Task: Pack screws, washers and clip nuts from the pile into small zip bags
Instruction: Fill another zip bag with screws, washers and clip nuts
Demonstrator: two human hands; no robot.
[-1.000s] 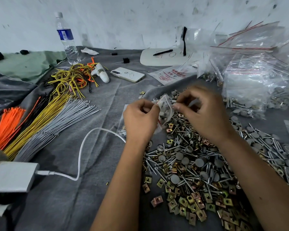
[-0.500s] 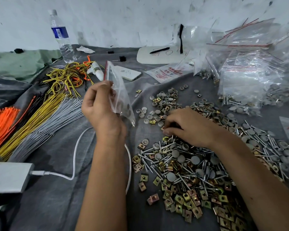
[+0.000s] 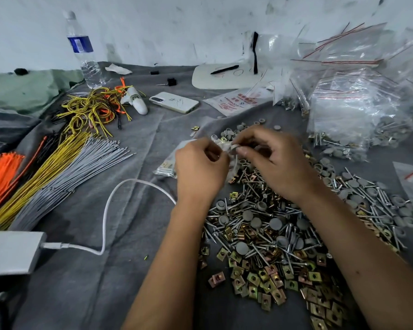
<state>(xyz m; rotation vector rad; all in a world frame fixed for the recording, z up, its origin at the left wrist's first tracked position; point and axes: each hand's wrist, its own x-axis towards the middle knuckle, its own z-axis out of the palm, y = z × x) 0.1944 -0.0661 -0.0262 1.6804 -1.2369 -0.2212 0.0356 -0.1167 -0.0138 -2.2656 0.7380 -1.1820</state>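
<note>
Just above the far edge of the pile [image 3: 267,234], the left hand [image 3: 200,170] and right hand [image 3: 272,160] are both pinching what looks like a small zip bag [image 3: 227,147], which, if tilting, is risking spilling parts back out.

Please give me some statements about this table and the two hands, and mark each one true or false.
1. Both hands, left and right, hold a small bag. True.
2. The bottle lies on its side. False: it stands upright.
3. The phone lies beyond the hands. True.
4. The orange ties lie right of the screw pile. False: they lie far left.
5. A pen rests on the white board. True.
</note>
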